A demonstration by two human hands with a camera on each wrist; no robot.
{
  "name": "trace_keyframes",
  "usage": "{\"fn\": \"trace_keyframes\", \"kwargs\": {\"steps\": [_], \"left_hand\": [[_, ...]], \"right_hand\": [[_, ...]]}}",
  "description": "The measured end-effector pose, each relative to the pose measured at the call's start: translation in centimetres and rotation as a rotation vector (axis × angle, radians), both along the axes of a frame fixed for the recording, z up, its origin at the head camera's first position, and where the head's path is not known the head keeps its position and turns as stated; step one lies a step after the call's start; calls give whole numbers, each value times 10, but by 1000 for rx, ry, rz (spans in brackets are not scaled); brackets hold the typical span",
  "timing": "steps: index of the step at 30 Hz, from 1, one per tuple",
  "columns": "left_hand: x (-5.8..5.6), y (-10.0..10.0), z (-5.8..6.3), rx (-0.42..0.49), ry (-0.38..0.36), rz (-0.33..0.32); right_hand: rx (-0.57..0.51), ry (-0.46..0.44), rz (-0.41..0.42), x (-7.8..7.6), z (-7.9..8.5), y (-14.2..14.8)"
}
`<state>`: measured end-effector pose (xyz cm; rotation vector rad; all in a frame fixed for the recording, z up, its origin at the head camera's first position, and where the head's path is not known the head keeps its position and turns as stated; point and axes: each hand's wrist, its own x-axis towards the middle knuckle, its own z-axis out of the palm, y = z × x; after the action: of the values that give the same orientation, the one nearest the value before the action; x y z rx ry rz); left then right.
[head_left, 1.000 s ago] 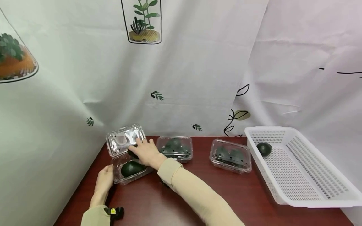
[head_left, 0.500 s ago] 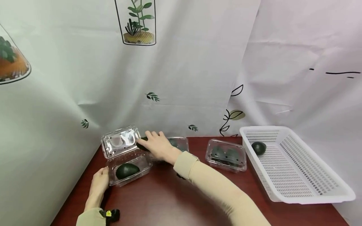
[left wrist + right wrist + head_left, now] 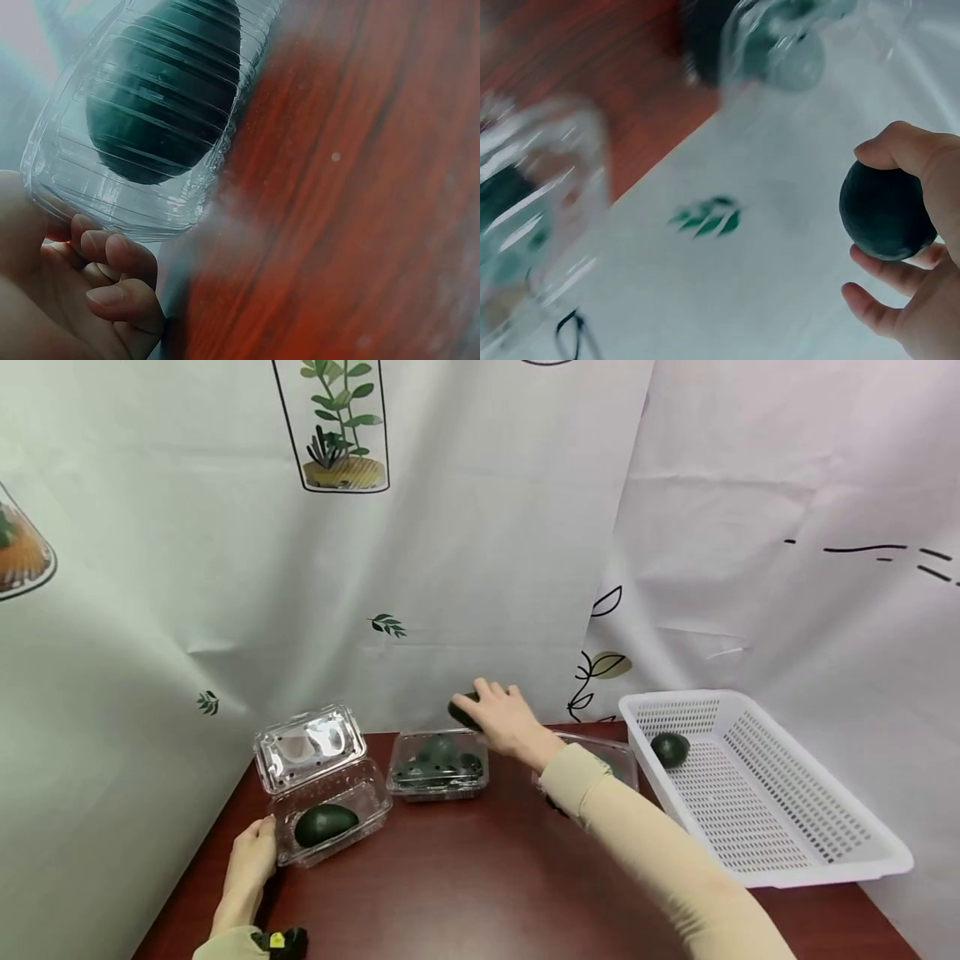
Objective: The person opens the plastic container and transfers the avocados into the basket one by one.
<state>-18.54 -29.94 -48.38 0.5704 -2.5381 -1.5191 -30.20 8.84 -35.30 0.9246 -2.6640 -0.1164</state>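
On the left, a clear plastic clamshell container [image 3: 372, 795] lies with its lid [image 3: 309, 748] flipped back and one dark green avocado [image 3: 326, 825] in its base. My left hand [image 3: 251, 858] grips the container's near left end; in the left wrist view the curled fingers [image 3: 131, 259] are at its rim, below the ribbed wall with the avocado [image 3: 169, 97] behind it. Raised over the back of the table, my right hand [image 3: 510, 722] holds another avocado [image 3: 465, 711]. The right wrist view shows thumb and fingers around this avocado [image 3: 887, 214].
A closed clamshell of avocados [image 3: 438, 768] sits at the back middle. Another closed clamshell [image 3: 626, 762] is partly hidden behind my right forearm. To the right stands a white perforated basket [image 3: 757, 881] with one avocado [image 3: 670, 749] inside. A printed cloth [image 3: 480, 568] hangs behind the table.
My right hand has lifted the avocado out of the open clamshell and carried it to the right, past the middle clamshell. My left hand has stayed at the open container. The head view has shifted slightly.
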Motion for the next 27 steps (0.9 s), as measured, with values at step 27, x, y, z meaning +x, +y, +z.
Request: {"fn": "trace_keyframes", "kwargs": {"steps": [27], "left_hand": [[-4, 1, 0, 11, 17, 4]], "right_hand": [[-198, -103, -490, -9, 14, 243]]}}
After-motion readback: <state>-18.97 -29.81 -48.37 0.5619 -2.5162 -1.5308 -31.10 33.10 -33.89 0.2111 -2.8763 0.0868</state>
